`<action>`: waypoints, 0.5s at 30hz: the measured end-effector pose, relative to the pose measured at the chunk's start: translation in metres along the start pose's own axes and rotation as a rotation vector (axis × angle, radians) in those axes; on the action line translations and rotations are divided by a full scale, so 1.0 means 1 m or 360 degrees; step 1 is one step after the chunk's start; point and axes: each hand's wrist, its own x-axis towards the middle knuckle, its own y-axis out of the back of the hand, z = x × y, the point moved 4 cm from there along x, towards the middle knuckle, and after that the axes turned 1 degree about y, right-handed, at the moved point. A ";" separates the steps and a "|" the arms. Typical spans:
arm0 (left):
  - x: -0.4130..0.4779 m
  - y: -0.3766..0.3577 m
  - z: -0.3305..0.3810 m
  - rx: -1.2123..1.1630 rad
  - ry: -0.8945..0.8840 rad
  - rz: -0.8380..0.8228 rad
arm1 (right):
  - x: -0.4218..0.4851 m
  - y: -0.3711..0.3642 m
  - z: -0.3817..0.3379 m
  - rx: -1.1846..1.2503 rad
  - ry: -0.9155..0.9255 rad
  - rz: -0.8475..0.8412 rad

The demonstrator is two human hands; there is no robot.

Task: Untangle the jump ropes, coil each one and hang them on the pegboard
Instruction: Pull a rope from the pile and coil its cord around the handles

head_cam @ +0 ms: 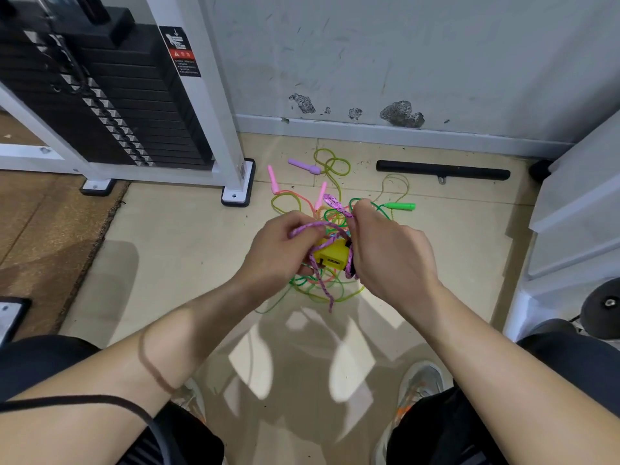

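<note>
Above the floor (174,250) near the wall, the purple braided rope (322,281) is wound around a yellow handle (330,255), over the tangle of thin jump ropes (310,292). The left hand (278,253) and the right hand (389,253) each pinch a strand. Untangling seems only begun; next the loops must come off the handle.

A single head-worn camera looks forward and steeply down at the floor (167,236) (wide-angle, bending the edges), close above both forearms, facing the wall (402,55).

The pink braided rope (312,226), looped round a yellow handle (332,255), hangs above tangled green, yellow and pink ropes (342,290) on the floor (188,229).
</note>
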 end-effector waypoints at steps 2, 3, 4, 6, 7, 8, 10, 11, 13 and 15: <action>0.004 0.002 0.000 -0.0103 0.0181 0.0014 | -0.002 -0.002 -0.003 -0.0116 0.0063 0.0034; 0.005 0.003 -0.001 -0.0166 0.0293 0.0007 | -0.002 -0.004 -0.004 -0.0173 0.0093 0.0029; 0.006 0.005 -0.004 -0.0239 0.0418 0.0002 | -0.002 -0.007 -0.006 -0.0205 0.0147 0.0034; 0.007 0.009 -0.009 -0.0411 0.0655 -0.0029 | -0.003 -0.013 -0.007 -0.0241 0.0245 0.0030; 0.007 0.009 -0.010 -0.0488 0.0716 -0.0080 | -0.003 -0.013 -0.007 -0.0254 0.0268 0.0048; 0.007 0.010 -0.009 -0.0533 0.0718 -0.0148 | -0.003 -0.013 -0.007 -0.0264 0.0272 0.0079; 0.006 0.009 -0.007 -0.0398 0.0570 -0.0300 | -0.002 -0.011 -0.005 -0.0267 0.0210 0.0128; 0.005 0.008 -0.005 -0.0227 0.0439 -0.0361 | -0.001 -0.010 -0.004 -0.0253 0.0171 0.0147; 0.001 0.005 -0.001 0.0123 0.0143 -0.0381 | -0.001 -0.010 -0.004 -0.0200 0.0139 0.0188; -0.001 0.001 -0.002 0.0374 -0.0126 -0.0354 | -0.002 -0.012 -0.005 -0.0181 0.0151 0.0206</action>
